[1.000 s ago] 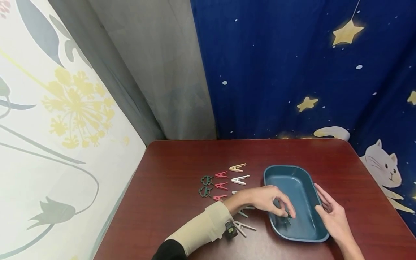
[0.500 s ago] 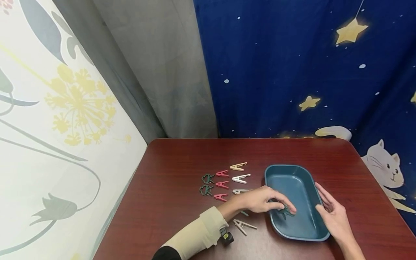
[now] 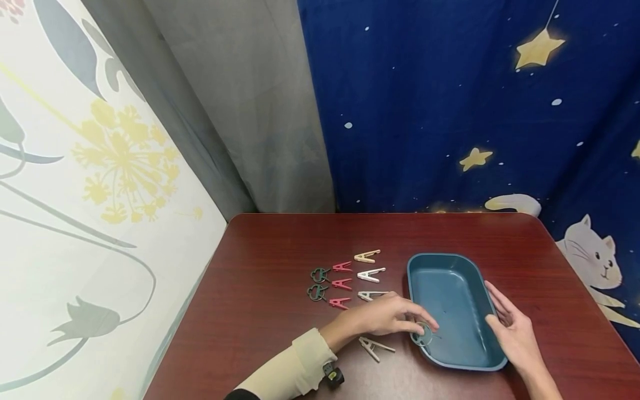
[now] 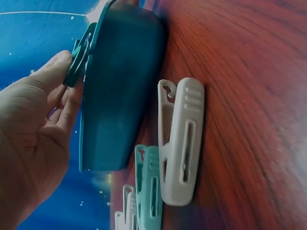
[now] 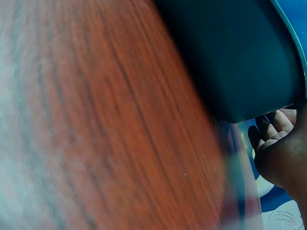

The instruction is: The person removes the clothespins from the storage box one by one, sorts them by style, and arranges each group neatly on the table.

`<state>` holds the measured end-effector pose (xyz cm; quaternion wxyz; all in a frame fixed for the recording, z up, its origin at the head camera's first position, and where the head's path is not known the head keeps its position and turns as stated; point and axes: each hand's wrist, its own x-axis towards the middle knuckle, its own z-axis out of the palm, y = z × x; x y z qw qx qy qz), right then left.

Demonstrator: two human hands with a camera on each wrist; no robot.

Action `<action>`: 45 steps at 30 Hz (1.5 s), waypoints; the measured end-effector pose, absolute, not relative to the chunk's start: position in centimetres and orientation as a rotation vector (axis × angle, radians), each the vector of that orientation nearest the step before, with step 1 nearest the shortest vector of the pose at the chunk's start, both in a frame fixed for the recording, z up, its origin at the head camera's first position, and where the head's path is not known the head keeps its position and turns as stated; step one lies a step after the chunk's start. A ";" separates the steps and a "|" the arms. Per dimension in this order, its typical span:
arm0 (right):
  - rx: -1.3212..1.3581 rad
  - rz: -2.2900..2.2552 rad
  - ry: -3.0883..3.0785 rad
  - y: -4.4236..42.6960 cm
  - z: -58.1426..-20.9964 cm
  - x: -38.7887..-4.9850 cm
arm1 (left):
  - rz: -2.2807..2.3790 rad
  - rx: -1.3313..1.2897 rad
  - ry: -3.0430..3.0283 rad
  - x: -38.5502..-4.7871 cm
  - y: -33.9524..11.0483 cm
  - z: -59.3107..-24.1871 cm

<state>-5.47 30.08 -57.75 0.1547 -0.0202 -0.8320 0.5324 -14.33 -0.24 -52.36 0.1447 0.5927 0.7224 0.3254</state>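
Note:
In the head view, my left hand (image 3: 387, 318) pinches a green round-shaped clip (image 3: 424, 335) between thumb and fingers, at the near left rim of a blue plastic tray (image 3: 452, 294). Up close in the left wrist view, the green clip (image 4: 79, 55) is right against the tray's rim. My right hand (image 3: 515, 330) holds the tray's right side, its thumb at the rim and its fingers along the outer wall. Only part of the right hand (image 5: 280, 148) shows beside the dark tray wall (image 5: 235, 62) in the right wrist view.
Left of the tray lie two green round clips (image 3: 317, 292), three red clothespins (image 3: 341, 284), a yellowish one (image 3: 367, 256) and several pale ones (image 3: 371, 275). A whitish clothespin (image 3: 375, 349) lies nearest; a mint one (image 4: 149, 187) is beneath the left arm.
My left hand has moved left from over the tray's inside to its left rim, carrying the green clip. My right hand has stayed on the tray's right side.

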 end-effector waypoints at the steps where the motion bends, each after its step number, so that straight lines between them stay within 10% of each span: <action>1: -0.060 1.527 -2.386 30.1 -57.7 -5.5 | 0.938 1.714 2.094 -14.2 -0.5 -52.4; 24: -0.072 1.524 -2.399 30.0 -57.8 -5.4 | 1.336 1.613 2.226 -10.1 -4.0 -52.8; 45: -0.100 1.528 -2.416 30.2 -58.1 -5.5 | 1.712 0.392 2.579 -11.1 -13.1 -54.0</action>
